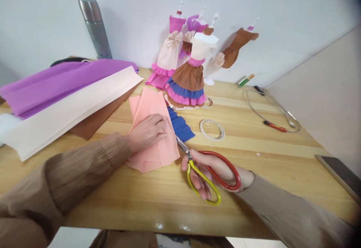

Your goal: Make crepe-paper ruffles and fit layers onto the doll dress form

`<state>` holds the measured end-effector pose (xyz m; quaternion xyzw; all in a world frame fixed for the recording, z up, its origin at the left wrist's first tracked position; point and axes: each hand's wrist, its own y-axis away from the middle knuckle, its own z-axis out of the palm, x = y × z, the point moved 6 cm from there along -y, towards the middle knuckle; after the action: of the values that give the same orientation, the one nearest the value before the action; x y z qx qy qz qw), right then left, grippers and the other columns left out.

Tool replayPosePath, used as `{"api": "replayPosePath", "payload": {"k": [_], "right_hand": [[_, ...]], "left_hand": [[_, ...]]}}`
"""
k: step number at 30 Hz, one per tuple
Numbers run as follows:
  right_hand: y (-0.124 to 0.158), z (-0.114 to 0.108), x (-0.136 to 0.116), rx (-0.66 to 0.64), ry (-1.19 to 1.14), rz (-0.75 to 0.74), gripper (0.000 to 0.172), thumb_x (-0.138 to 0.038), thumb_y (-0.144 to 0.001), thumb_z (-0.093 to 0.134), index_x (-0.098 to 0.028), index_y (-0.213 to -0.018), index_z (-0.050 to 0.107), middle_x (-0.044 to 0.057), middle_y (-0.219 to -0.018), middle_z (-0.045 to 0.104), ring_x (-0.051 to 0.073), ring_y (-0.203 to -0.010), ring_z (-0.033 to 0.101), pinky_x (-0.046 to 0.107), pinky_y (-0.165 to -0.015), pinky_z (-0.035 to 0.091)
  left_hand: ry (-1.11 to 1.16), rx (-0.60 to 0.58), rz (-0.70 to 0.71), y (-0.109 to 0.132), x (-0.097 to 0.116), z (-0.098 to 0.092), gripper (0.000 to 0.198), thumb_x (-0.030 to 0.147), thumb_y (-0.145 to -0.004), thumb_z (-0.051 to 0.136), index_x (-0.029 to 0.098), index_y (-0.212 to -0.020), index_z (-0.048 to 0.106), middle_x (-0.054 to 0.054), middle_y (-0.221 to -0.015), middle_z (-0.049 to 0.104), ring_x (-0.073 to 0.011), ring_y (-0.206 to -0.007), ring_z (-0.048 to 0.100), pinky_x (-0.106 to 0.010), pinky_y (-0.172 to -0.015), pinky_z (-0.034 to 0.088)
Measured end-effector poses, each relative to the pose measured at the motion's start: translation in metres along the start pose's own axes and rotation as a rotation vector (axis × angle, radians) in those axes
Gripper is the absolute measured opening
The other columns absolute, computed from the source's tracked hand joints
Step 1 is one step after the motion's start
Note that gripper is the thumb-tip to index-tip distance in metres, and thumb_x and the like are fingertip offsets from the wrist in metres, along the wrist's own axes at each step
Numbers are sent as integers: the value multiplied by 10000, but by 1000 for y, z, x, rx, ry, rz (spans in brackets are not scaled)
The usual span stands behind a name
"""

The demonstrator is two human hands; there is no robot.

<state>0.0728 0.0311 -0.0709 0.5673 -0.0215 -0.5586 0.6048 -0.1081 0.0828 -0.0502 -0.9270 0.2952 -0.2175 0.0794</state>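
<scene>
Under the left hand [149, 130], flimsy-looking pink paper [168, 151] is pressed, best held flat. Scissors [188, 154] are gripped by the right hand [214, 166].

Wooden table [113, 201], pale wall [135, 18] behind. Back left: grey flask [98, 35], silver cap. Left side: purple sheet [70, 80], cream sheet [81, 107], brown sheet [94, 122], overlapping. Back centre: clustered mini dress forms [187, 75], ruffled skirts; brown-dressed form [239, 45] apart, right. White tape roll [213, 138], flat. Right: looped cable [247, 103], red-handled piece [275, 126], dark-screened phone [341, 174]. Small green item [246, 80] near wall, maybe a lighter, too small to tell.
</scene>
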Motion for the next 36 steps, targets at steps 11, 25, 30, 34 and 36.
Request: {"api": "replayPosePath", "payload": {"k": [11, 25, 30, 34, 36], "right_hand": [[44, -22, -43, 849, 1334, -467, 281, -381, -823, 632, -184, -1023, 613, 68, -750, 686, 240, -662, 645, 304, -568, 404], [43, 7, -50, 1199, 1633, -693, 462, -312, -846, 528, -137, -1268, 592, 125, -899, 701, 250, -667, 668, 314, -534, 409], [31, 28, -50, 1044, 1586, -748, 575, -215, -777, 533, -77, -1335, 544, 176, -985, 691, 284, -762, 677, 349, -603, 479], [31, 18, -54, 841, 1273, -739, 469, -253, -789, 559, -102, -1231, 601, 145, -999, 708, 245, -798, 672, 340, -695, 506], [31, 4, -54, 781, 1118, -676, 352, -335, -785, 615, -144, -1079, 644, 60, -783, 689, 187, -644, 614, 298, -610, 470]], "left_hand": [[-155, -64, 29, -5, 7, -3, 238, 249, -943, 459, 93, -996, 632, -165, -1080, 610, -284, -1101, 548, -463, -994, 442], [1134, -249, -481, 8, 57, 9, 265, 399, -820, 594, 151, -808, 687, -47, -816, 654, -148, -738, 602, -262, -665, 503], [1329, -214, -605, 19, 77, 27, 211, 341, -780, 597, 140, -733, 638, -16, -675, 594, -114, -603, 554, -242, -577, 478], [1130, -386, -493, 18, 76, 11, 249, 371, -803, 557, 146, -790, 662, 10, -576, 577, -117, -526, 557, -229, -513, 449], [804, -370, -362, 9, 57, -11, 211, 294, -808, 528, 149, -761, 674, 12, -554, 577, -110, -516, 541, -222, -514, 412]]}}
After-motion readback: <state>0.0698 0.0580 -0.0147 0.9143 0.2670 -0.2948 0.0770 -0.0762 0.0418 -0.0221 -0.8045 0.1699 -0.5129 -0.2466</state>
